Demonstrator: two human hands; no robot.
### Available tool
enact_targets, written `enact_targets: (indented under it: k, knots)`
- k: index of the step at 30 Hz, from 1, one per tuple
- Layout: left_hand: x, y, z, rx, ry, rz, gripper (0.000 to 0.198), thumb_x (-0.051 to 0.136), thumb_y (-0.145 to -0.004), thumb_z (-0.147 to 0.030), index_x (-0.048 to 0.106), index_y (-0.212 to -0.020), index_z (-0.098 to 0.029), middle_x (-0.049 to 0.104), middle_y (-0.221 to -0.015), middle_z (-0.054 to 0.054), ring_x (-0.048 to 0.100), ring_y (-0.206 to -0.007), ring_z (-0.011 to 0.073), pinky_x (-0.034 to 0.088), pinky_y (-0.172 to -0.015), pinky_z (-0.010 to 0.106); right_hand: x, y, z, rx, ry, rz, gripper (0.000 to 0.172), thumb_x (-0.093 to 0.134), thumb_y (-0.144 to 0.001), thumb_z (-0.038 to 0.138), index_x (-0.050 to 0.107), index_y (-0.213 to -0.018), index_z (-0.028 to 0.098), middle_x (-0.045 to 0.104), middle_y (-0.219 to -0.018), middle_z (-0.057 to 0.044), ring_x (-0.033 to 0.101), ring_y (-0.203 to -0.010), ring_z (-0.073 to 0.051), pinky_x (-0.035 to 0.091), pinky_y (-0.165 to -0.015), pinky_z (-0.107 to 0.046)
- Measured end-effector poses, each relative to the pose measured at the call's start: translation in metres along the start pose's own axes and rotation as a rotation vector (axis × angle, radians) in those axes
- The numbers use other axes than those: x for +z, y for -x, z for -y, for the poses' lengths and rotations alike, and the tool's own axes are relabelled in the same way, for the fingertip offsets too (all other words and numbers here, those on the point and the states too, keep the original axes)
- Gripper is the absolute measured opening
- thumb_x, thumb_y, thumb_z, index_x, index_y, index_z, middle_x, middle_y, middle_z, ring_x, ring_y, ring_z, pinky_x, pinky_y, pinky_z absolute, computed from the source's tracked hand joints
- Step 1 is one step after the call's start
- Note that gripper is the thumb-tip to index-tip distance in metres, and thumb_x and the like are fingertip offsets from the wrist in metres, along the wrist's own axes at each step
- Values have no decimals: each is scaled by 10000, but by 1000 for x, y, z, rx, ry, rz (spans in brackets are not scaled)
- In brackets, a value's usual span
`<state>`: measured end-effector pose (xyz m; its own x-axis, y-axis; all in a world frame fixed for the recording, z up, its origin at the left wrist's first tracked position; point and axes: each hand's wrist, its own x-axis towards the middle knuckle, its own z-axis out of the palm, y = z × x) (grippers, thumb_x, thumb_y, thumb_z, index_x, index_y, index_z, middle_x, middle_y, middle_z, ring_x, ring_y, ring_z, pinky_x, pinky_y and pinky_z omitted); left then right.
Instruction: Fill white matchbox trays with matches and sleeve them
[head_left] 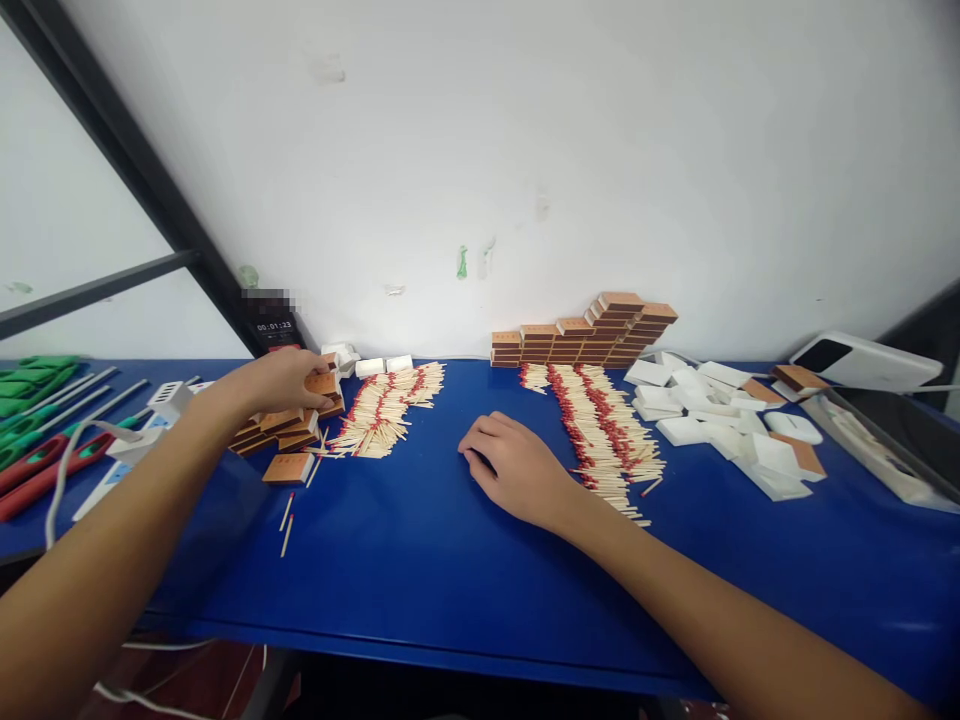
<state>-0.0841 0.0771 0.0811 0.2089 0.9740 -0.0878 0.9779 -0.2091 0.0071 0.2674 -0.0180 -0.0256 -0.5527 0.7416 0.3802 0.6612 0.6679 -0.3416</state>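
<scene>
My left hand (281, 388) reaches to a pile of brown matchboxes (259, 438) on the left, its thumb and fingers closed on a matchbox (324, 386) at the top of the pile. One matchbox (288, 468) lies flat in front. My right hand (517, 465) rests on the blue table, fingers loosely bent and thumb apart, with nothing visible in it. Loose red-tipped matches (390, 405) spread beside the left pile. Long rows of matches (600, 430) lie to the right of my right hand. Two single matches (287, 535) lie nearer the front.
Brown matchboxes (577, 345) are stacked in steps against the wall. White trays (720, 410) are heaped at the right, near a white device (862, 360). At the left are a phone showing a timer (274, 325), a white charger with cable (171, 400) and red- and green-handled tools (45, 460).
</scene>
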Motion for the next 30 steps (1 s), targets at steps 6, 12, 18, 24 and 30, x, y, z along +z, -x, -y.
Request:
enact_targets:
  k: [6, 12, 18, 24, 30]
  knots:
    - [-30, -12, -50, 163, 38, -50, 420, 734, -765, -626, 697, -892, -227, 724, -850, 57, 629, -746, 226, 388, -661, 325, 0, -1, 0, -2, 16, 7, 209, 516, -1023, 145, 721, -1005, 183, 702, -1022, -91, 595, -961, -227, 491, -930, -404]
    - [-11, -84, -127, 446, 200, -114, 386, 815, -695, -497, 737, -908, -184, 745, -894, 71, 637, -758, 204, 440, -708, 332, 0, -2, 0, 9, 18, 16, 214, 513, -1025, 147, 723, -998, 177, 695, -1009, -88, 588, -957, -224, 486, -934, -396]
    - [31, -131, -166, 473, 236, -91, 268, 822, -697, -384, 752, -851, -175, 733, -770, 44, 641, -682, 197, 447, -646, 316, 1, -1, 0, -3, 60, 25, 214, 510, -1032, 163, 721, -998, 171, 689, -1020, -89, 595, -952, -212, 471, -972, -395]
    - [51, -138, -162, 453, 261, -130, 546, 865, -694, -412, 748, -1151, -137, 768, -1158, 129, 708, -991, 277, 532, -843, 347, 1, -3, 0, -14, 79, 35, 229, 493, -1039, 168, 719, -997, 167, 686, -1019, -89, 589, -952, -213, 465, -966, -389]
    - [56, -138, -165, 437, 294, -142, 552, 858, -723, -302, 724, -1229, -130, 756, -1227, 126, 714, -1005, 255, 558, -868, 339, 1, -3, 1, -5, 75, 30, 209, 510, -1030, 154, 714, -990, 177, 685, -1004, -85, 594, -940, -211, 468, -962, -387]
